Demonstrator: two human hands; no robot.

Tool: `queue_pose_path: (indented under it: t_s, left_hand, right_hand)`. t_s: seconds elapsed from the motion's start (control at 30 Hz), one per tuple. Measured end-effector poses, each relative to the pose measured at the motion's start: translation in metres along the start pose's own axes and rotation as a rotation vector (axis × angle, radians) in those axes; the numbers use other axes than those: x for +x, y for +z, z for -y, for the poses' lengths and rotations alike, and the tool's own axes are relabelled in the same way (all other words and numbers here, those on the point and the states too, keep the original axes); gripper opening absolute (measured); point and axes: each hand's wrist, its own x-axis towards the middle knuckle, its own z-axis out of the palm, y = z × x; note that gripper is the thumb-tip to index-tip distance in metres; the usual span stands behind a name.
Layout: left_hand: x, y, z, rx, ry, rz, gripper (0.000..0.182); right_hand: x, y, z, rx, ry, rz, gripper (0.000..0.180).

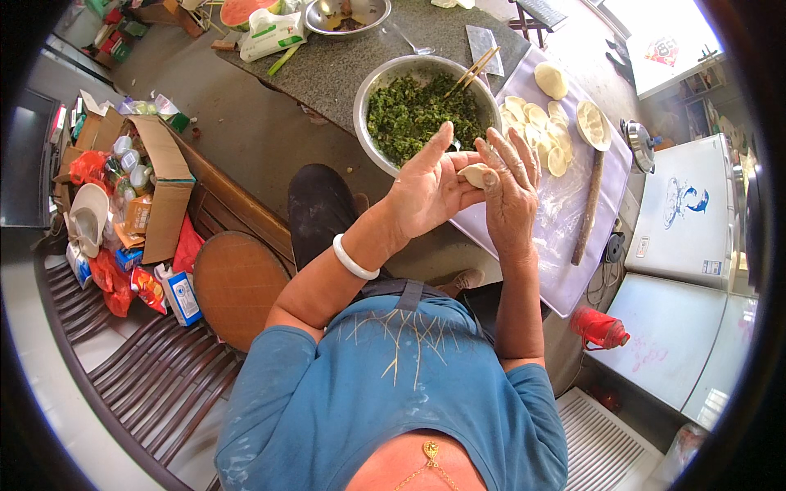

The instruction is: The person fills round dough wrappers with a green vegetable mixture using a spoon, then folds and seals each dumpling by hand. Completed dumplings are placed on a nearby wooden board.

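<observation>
A small folded dumpling (474, 175) sits between my two hands, just this side of the metal bowl. My left hand (424, 184) cradles it on the fingers, palm turned up and thumb raised. Over its right end, my right hand (513, 196) presses with the thumb, its floured fingers extended. Beyond them a large steel bowl (362, 116) holds chopped green filling (405, 110), with wooden chopsticks (473, 72) leaning at its far right side. Several round dough wrappers (534, 126) lie overlapping on a floured, pale purple mat (552, 245).
On the mat are a dough lump (551, 80), a stacked dough disc (593, 124) and a wooden rolling pin (587, 208). A smaller metal bowl (350, 27), tissue pack (270, 37) and spoon (422, 50) occupy the stone table (295, 80). A red thermos (599, 328) stands at right.
</observation>
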Motion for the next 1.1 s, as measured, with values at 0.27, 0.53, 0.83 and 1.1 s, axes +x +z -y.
queue_pose_path:
  t_s: [0.27,0.53,0.83,1.1]
  left_hand:
    - [-0.004,-0.013,0.019,0.762,0.183,-0.184,0.057]
    - [-0.005,0.01,0.018,0.775,0.193,-0.299,0.049]
    - [-0.009,0.015,0.004,1.31,0.668,-0.184,0.049]
    - [-0.119,-0.06,-0.047,0.421,0.603,-0.524,0.057]
  right_hand:
    - [-0.007,0.005,0.003,0.306,0.176,0.06,0.041]
    - [-0.009,-0.001,0.012,-0.151,0.049,0.109,0.043]
    - [0.002,0.017,0.021,-0.098,-0.143,-0.141,0.041]
    - [-0.012,0.024,0.007,0.441,0.245,0.058,0.063]
